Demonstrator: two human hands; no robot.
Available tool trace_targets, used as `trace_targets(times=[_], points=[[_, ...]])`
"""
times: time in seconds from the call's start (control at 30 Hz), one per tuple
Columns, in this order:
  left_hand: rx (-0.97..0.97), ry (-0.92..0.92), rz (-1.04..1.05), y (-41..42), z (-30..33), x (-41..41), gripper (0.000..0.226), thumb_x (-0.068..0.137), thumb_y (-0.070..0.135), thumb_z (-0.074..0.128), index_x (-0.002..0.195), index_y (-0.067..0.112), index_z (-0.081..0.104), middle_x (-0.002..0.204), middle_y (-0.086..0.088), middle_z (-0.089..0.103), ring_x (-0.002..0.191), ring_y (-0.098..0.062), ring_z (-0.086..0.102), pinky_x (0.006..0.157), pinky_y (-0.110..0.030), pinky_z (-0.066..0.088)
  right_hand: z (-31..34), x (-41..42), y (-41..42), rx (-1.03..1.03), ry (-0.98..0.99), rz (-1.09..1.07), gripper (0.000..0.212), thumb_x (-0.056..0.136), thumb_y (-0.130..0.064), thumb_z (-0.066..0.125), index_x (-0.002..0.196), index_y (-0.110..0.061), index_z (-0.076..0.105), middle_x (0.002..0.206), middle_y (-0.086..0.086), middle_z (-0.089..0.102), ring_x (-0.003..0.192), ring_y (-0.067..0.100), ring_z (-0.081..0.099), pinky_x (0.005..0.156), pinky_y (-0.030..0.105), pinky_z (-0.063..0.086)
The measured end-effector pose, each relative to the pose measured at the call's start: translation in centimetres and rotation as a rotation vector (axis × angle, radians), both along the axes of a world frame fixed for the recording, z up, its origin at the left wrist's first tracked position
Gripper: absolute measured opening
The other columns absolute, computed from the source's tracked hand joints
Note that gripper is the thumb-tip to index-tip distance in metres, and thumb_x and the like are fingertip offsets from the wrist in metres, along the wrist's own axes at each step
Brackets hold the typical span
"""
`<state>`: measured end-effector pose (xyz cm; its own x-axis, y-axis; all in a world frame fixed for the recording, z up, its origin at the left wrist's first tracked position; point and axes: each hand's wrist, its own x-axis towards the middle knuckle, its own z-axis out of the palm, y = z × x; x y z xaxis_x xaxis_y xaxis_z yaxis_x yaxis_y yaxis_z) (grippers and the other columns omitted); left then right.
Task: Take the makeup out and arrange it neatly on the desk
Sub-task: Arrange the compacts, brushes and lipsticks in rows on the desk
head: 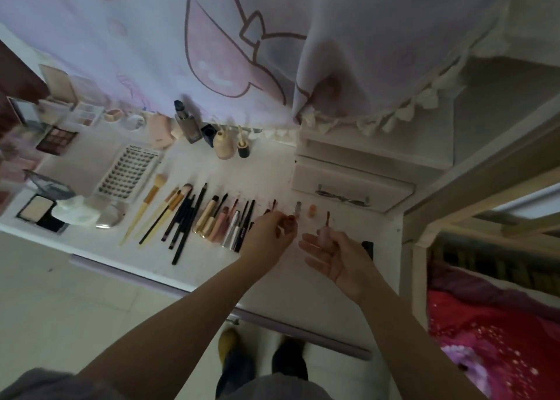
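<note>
Makeup lies spread on the white desk. A row of brushes and tubes runs along its front half. My left hand hovers just right of the tubes, fingers curled, pinching a small dark-red item I cannot identify. My right hand is palm up and holds a pale pink lip-gloss tube between thumb and fingers, its wand end pointing away. A small clear bottle and an orange cap stand just beyond my hands.
Palettes, a lash tray, a powder compact, a foundation bottle and small jars fill the left and back. A white drawer box stands at right. A pink curtain hangs over the desk's rear. A bed frame borders the right.
</note>
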<state>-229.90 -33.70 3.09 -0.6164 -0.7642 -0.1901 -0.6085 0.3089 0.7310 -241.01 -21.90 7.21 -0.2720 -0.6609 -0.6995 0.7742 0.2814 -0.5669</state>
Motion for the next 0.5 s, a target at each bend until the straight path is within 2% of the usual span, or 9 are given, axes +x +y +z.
trace_targets(times=[0.1,0.17,0.2,0.3,0.37,0.43,0.5], points=[[-0.144,-0.033,-0.025,-0.2,-0.9,-0.3,0.023,0.084,0.028,0.064,0.099,0.01,0.065,0.094,-0.006,0.061,0.087,-0.025,0.056,0.076,-0.038,0.049,-1.0,0.0,-0.9,0.042,0.119,-0.041,0.015,0.093,-0.01,0.05,0.081,-0.007,0.058,0.106,0.01,0.071,0.098,0.019,0.068,0.068,0.032,0.057],[-0.246,-0.062,-0.037,-0.2,-1.5,-0.4,0.026,0.084,0.033,0.059,0.094,0.01,0.066,0.089,-0.007,0.064,0.084,-0.028,0.057,0.073,-0.038,0.048,-2.0,0.3,-1.5,0.077,0.264,-0.066,0.011,0.095,-0.015,0.054,0.099,-0.007,0.06,0.108,0.007,0.067,0.099,0.015,0.065,0.073,0.031,0.057],[-0.287,-0.084,-0.046,-0.1,-1.7,-0.4,0.027,0.085,0.035,0.057,0.093,0.011,0.065,0.089,-0.006,0.064,0.086,-0.028,0.056,0.074,-0.039,0.047,-2.5,0.5,-1.8,0.124,0.399,-0.044,0.014,0.094,-0.019,0.056,0.105,-0.011,0.06,0.108,0.003,0.065,0.098,0.012,0.063,0.075,0.03,0.056],[-0.327,-0.171,-0.074,-0.3,-2.0,-0.5,0.024,0.089,0.036,0.055,0.101,0.017,0.062,0.1,0.0,0.063,0.1,-0.024,0.051,0.085,-0.037,0.041,-4.1,1.0,-2.9,0.283,0.879,0.078,0.011,0.093,-0.03,0.056,0.103,-0.026,0.057,0.105,-0.006,0.059,0.092,0.007,0.058,0.074,0.02,0.049],[-0.361,-0.215,-0.089,-0.5,-2.2,-0.6,0.026,0.092,0.039,0.05,0.105,0.019,0.06,0.106,0.001,0.061,0.106,-0.023,0.048,0.089,-0.035,0.035,-5.2,1.3,-3.4,0.337,1.089,0.129,0.018,0.093,-0.03,0.056,0.107,-0.019,0.059,0.105,-0.003,0.057,0.093,0.01,0.057,0.074,0.015,0.043],[-0.392,-0.241,-0.117,-0.7,-2.4,-0.8,0.027,0.092,0.038,0.05,0.106,0.018,0.061,0.108,0.0,0.061,0.107,-0.024,0.048,0.09,-0.036,0.034,-6.2,1.5,-3.7,0.345,1.211,0.169,0.024,0.093,-0.026,0.056,0.112,-0.011,0.058,0.109,0.003,0.058,0.098,0.016,0.057,0.082,0.021,0.044],[-0.412,-0.222,-0.139,-0.8,-2.4,-1.0,0.022,0.089,0.034,0.057,0.099,0.015,0.064,0.1,-0.003,0.064,0.1,-0.029,0.053,0.084,-0.04,0.038,-6.7,1.7,-3.8,0.342,1.269,0.229,0.025,0.094,-0.023,0.054,0.114,-0.008,0.057,0.112,0.007,0.058,0.102,0.02,0.055,0.087,0.027,0.046]])
